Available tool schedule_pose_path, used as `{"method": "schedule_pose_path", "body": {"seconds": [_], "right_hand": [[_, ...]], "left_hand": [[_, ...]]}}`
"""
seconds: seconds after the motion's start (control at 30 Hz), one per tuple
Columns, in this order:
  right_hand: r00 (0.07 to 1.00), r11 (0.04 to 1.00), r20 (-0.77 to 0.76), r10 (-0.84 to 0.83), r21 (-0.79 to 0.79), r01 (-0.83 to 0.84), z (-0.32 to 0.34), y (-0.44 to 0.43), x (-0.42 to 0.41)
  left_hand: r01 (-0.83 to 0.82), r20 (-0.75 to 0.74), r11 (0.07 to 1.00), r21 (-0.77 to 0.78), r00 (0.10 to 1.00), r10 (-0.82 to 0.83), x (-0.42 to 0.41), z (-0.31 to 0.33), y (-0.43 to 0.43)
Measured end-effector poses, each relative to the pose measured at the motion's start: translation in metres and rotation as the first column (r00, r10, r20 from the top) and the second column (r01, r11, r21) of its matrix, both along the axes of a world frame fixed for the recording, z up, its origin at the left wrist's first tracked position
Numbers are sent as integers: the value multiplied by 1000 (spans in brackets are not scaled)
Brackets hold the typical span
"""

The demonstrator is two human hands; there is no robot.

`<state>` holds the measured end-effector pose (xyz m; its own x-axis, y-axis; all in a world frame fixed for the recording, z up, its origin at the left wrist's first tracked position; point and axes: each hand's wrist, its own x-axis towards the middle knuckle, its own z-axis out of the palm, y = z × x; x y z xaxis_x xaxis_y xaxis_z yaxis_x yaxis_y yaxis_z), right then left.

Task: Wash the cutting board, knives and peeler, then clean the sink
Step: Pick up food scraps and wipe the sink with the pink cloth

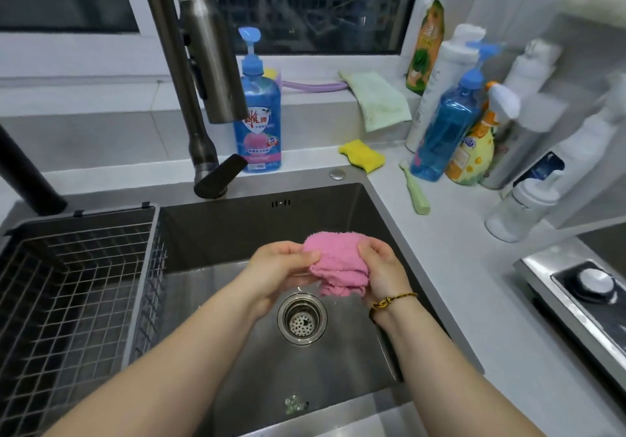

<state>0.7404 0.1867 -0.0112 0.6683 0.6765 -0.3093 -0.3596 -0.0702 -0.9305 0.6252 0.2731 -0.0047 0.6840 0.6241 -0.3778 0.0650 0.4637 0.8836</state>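
Both grips are closed on one thing. The left grip pinches one edge of the pink cloth between thumb and curled fingers. The right grip has its fingers wrapped round the other side, so the bunched fabric sits between the two and touches both. Folded thick and squeezed from either side, the cloth looks set for wringing or for refolding into a pad, which I judge to be preparation for wiping the sink.

The cloth hangs directly above the basin, with the drain strainer just below the grips, so any drip falls where it can run off. The basin floor under the grips looks wet. A small pale scrap lies well nearer the person than the grips, by the front wall, not yet wiped up. The faucet rises beyond and left of the grips, and no water is seen running from it. Left of the left grip, a wire basket hangs in the sink.

Beyond the right grip, on the bench, lie a yellow sponge and a pale green handled tool. Whether that tool is the peeler I cannot tell. No cutting board or knives are in view
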Motion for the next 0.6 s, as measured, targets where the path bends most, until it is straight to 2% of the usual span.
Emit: {"method": "schedule_pose_path", "body": {"seconds": [0.07,0.13,0.2,0.23,0.37,0.5,0.6], "right_hand": [[950,992,311,31,-123,8,-5,-6,5],[812,991,570,124,-107,-76,-5,-15,4],[653,955,700,289,-169,-242,-5,-18,1],[614,940,715,335,-211,-269,-7,-19,-1],[729,965,634,258,-208,-160,-2,-17,3],[930,990,346,127,-105,-96,0,-17,6],[979,987,150,137,-101,-123,7,-15,12]], "left_hand": [[-36,-36,997,63,999,38,6,-4,-3],[-59,-42,992,115,997,64,10,-6,-1],[-44,-28,989,140,998,49,14,-4,-2],[-32,-27,988,154,999,36,17,-3,-4],[21,-65,963,268,998,-3,25,-3,-9],[166,-33,936,311,986,-164,27,-6,-14],[309,-60,906,289,951,-305,30,-8,-15]]}}
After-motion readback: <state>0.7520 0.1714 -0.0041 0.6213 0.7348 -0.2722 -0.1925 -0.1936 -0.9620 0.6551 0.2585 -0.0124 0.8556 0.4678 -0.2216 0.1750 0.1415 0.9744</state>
